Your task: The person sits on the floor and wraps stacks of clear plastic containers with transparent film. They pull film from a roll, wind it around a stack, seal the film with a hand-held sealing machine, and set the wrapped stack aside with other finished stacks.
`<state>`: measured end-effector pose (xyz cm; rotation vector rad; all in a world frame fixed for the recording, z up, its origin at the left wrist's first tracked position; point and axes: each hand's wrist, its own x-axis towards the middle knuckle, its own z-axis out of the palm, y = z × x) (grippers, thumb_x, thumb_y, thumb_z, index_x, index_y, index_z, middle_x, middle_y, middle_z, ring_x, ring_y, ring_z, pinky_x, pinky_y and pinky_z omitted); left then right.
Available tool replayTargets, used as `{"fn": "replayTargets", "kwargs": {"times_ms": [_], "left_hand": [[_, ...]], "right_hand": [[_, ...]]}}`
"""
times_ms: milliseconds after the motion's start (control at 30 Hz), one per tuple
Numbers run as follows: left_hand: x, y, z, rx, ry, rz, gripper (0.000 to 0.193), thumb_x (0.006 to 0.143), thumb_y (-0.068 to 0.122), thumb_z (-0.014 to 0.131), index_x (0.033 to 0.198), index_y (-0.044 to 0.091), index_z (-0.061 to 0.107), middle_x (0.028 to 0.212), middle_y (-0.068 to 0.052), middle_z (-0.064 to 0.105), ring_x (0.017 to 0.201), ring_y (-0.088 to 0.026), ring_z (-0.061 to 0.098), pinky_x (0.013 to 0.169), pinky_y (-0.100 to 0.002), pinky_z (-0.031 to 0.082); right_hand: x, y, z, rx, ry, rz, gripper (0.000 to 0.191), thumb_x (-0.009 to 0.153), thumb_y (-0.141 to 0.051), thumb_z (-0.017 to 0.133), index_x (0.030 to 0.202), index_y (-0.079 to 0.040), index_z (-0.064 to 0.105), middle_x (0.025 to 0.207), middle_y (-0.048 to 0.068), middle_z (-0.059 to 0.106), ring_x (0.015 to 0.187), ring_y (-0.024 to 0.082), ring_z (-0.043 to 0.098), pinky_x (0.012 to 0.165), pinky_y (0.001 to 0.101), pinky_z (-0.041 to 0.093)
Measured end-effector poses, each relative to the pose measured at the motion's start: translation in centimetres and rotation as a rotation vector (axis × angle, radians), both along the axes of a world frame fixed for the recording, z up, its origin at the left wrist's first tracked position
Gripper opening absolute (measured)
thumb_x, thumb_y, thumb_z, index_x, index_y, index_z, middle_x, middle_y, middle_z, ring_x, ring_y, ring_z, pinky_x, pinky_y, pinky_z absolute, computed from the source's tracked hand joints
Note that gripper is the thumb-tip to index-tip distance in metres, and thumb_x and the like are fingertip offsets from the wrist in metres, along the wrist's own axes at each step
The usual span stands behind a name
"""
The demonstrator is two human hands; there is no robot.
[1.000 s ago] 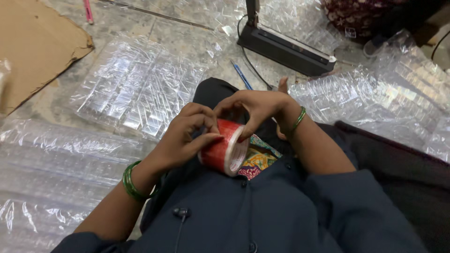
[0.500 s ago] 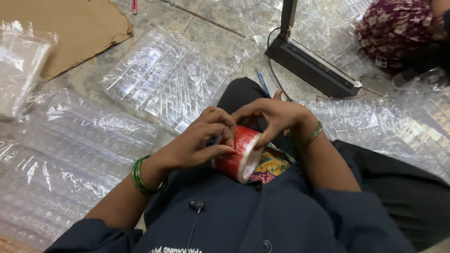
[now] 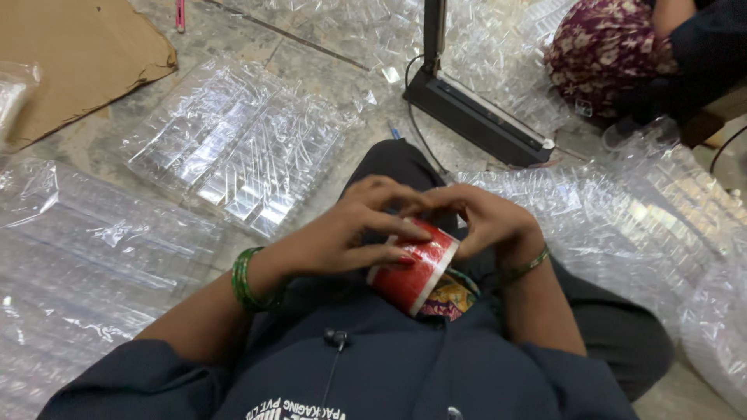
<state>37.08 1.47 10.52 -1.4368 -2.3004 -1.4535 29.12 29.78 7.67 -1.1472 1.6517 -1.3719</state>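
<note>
Red tape roll (image 3: 412, 274) sits in the lap, both hands on it. Left hand (image 3: 342, 233) curls over the top, fingers pressed on its side; right hand (image 3: 486, 222) pinches at the rim. Beyond: clear plastic trays (image 3: 233, 148), a black heat sealer (image 3: 475, 117), cardboard (image 3: 70, 54).

Red tape roll (image 3: 412, 272) with pale rim — green bangles (image 3: 245, 280); brown cardboard (image 3: 70, 54), clear trays (image 3: 233, 144), possibly maroon floral cloth (image 3: 603, 50).
</note>
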Motion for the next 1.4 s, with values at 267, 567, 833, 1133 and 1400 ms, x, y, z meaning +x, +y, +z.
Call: {"fn": "replayTargets", "kwargs": {"times_ms": [267, 567, 833, 1133, 1400], "left_hand": [[-2.2, 4.6, -1.8, 0.027, 0.087, 0.067, 0.012, 0.086, 0.020, 0.082, 0.097, 0.017, 0.075, 0.124, 0.000, 0.066, 0.128, -0.025, 0.056, 0.110, -0.044, 0.037], [-3.2, 7.8, -3.2, -0.166, 0.558, 0.194, 0.022, 0.088, 0.020, 0.071, 0.108, 0.010, 0.068, 0.118, -0.006, 0.060, 0.122, -0.025, 0.056, 0.106, -0.043, 0.038], [-6.6, 9.4, -4.7, 0.149, 0.242, 0.316, 0.027, 0.088, 0.030, 0.082, 0.096, 0.011, 0.065, 0.110, -0.004, 0.061, 0.106, -0.023, 0.063, 0.096, -0.040, 0.045], [-11.0, 11.7, -6.8, 0.363, -1.010, 0.190, 0.033, 0.101, 0.025, 0.061, 0.119, -0.001, 0.068, 0.118, -0.004, 0.068, 0.111, -0.014, 0.061, 0.097, -0.033, 0.048], [-9.5, 13.0, -9.0, 0.369, -0.383, 0.821, 0.054, 0.098, 0.030, 0.070, 0.137, -0.002, 0.051, 0.130, -0.016, 0.055, 0.125, -0.020, 0.055, 0.105, -0.035, 0.044]], "right_hand": [[-1.1, 4.8, -3.6, -0.058, -0.196, -0.117, 0.075, 0.067, -0.005, 0.086, 0.137, 0.005, 0.060, 0.130, 0.014, 0.069, 0.124, 0.021, 0.065, 0.113, 0.0384, 0.051], [-3.3, 7.3, -6.2, -0.107, -0.295, -0.116, 0.075, 0.072, 0.000, 0.084, 0.141, 0.005, 0.057, 0.135, 0.012, 0.066, 0.127, 0.019, 0.062, 0.114, 0.0365, 0.047], [-5.5, 8.8, -5.3, -0.044, -0.284, -0.171, 0.069, 0.072, 0.000, 0.083, 0.137, 0.005, 0.061, 0.132, 0.011, 0.067, 0.124, 0.019, 0.064, 0.112, 0.0360, 0.050], [-5.3, 10.4, -1.4, 0.021, 0.327, -0.522, 0.078, 0.059, -0.012, 0.092, 0.131, -0.002, 0.066, 0.126, 0.010, 0.072, 0.119, 0.021, 0.069, 0.104, 0.0349, 0.055], [-3.2, 5.3, -4.1, 0.015, 0.524, -1.174, 0.081, 0.058, -0.022, 0.100, 0.118, -0.003, 0.049, 0.110, 0.009, 0.058, 0.100, 0.017, 0.062, 0.090, 0.0292, 0.054]]}}
